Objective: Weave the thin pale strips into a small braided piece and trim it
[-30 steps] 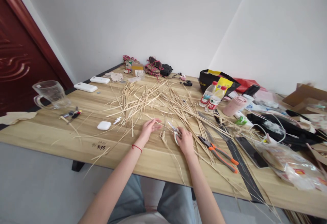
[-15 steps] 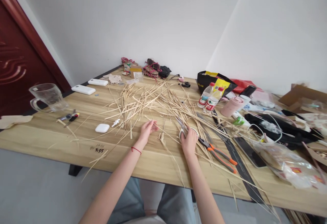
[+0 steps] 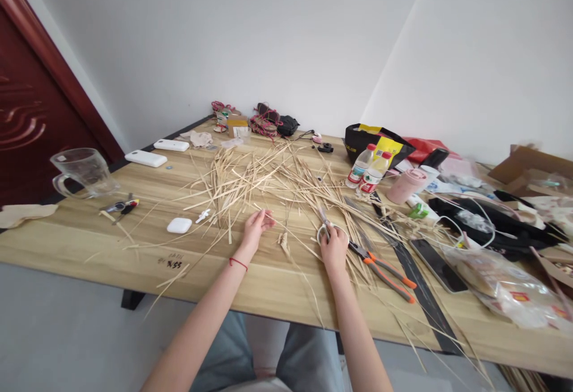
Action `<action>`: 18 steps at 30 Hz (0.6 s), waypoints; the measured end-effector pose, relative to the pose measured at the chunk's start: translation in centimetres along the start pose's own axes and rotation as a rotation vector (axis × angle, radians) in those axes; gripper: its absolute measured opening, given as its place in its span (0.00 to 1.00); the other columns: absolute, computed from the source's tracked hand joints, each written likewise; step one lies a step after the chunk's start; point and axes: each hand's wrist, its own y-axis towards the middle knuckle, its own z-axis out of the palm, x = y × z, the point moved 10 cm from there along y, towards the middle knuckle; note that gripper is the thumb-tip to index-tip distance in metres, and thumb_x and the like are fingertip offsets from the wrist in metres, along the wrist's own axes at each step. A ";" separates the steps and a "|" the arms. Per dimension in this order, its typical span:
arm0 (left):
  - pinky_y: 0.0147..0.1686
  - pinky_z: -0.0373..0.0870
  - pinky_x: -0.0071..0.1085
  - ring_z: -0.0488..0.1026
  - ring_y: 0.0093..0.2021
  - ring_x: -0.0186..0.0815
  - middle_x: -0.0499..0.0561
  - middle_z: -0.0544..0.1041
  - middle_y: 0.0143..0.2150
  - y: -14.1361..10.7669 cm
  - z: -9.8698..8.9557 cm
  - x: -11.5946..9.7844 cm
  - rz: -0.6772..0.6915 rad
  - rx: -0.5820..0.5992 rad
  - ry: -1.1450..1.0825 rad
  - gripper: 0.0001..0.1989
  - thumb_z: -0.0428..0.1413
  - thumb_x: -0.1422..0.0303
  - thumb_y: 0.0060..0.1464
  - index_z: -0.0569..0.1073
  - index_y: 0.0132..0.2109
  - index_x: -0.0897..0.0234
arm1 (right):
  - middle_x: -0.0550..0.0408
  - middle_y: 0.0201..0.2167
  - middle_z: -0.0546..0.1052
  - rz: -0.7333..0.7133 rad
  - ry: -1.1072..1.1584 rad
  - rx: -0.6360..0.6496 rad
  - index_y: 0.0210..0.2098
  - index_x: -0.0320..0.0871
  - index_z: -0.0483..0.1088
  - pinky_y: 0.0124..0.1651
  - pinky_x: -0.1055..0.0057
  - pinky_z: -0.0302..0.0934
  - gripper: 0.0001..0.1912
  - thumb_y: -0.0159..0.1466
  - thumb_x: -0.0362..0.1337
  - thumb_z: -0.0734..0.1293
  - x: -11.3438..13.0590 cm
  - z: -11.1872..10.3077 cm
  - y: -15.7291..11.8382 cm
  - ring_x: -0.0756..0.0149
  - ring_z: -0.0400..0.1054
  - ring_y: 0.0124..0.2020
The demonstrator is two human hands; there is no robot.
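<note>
My left hand [image 3: 255,228], with a red string on its wrist, pinches a thin straw strip [image 3: 280,228] that runs off to the right. My right hand [image 3: 335,246] is closed around the pale handles of a pair of scissors [image 3: 323,215], low over the tabletop. The scissor blades point away from me, toward a loose heap of straw strips [image 3: 248,180]. Between my hands lies a small knotted straw piece [image 3: 283,241]. Pliers with orange and grey handles [image 3: 385,272] rest right beside my right hand.
A white case [image 3: 179,225] and a glass mug [image 3: 85,171] stand on the left. Two plastic bottles [image 3: 367,177], a pink cup [image 3: 406,185], a dark phone [image 3: 437,265] and plastic bags crowd the right. The wooden table's front edge [image 3: 268,315] is close to my lap.
My right hand has shifted slightly to the right with the scissors, whose blades now point more straight ahead. My left hand has hardly moved.
</note>
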 end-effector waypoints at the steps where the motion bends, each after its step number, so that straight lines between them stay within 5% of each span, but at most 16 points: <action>1: 0.35 0.72 0.33 0.74 0.29 0.33 0.54 0.76 0.32 0.0 0.0 -0.1 0.005 0.000 -0.011 0.18 0.58 0.58 0.47 0.72 0.39 0.69 | 0.41 0.41 0.68 0.000 0.013 0.001 0.39 0.38 0.70 0.47 0.56 0.54 0.13 0.59 0.33 0.57 0.2 -0.2 0.1 0.55 0.60 0.43; 5: 0.38 0.72 0.35 0.75 0.31 0.34 0.55 0.76 0.32 0.0 0.0 -0.4 0.021 -0.012 -0.054 0.17 0.57 0.58 0.48 0.72 0.39 0.69 | 0.43 0.42 0.68 -0.051 0.143 0.034 0.37 0.41 0.70 0.48 0.57 0.56 0.12 0.61 0.35 0.57 2.1 -1.0 0.5 0.56 0.62 0.45; 11: 0.46 0.70 0.35 0.75 0.38 0.32 0.54 0.76 0.37 0.3 -1.9 -1.6 0.108 -0.116 -0.227 0.12 0.54 0.61 0.53 0.71 0.40 0.66 | 0.51 0.34 0.73 -0.216 0.359 0.404 0.38 0.44 0.69 0.35 0.69 0.62 0.11 0.63 0.41 0.59 6.3 0.9 -0.3 0.64 0.68 0.31; 15: 0.48 0.70 0.31 0.73 0.44 0.33 0.56 0.76 0.39 0.8 -3.1 -1.5 0.039 -0.169 -0.380 0.11 0.51 0.64 0.56 0.72 0.40 0.66 | 0.51 0.33 0.74 -0.174 0.388 0.411 0.38 0.44 0.70 0.34 0.69 0.62 0.13 0.64 0.42 0.58 6.2 1.0 -0.4 0.65 0.68 0.30; 18: 0.48 0.71 0.33 0.72 0.46 0.36 0.58 0.75 0.45 0.8 -1.5 -1.3 -0.042 -0.057 -0.357 0.13 0.51 0.64 0.56 0.73 0.43 0.67 | 0.50 0.32 0.74 -0.107 0.467 0.366 0.36 0.42 0.71 0.34 0.69 0.62 0.13 0.63 0.42 0.58 5.3 0.9 0.0 0.65 0.67 0.29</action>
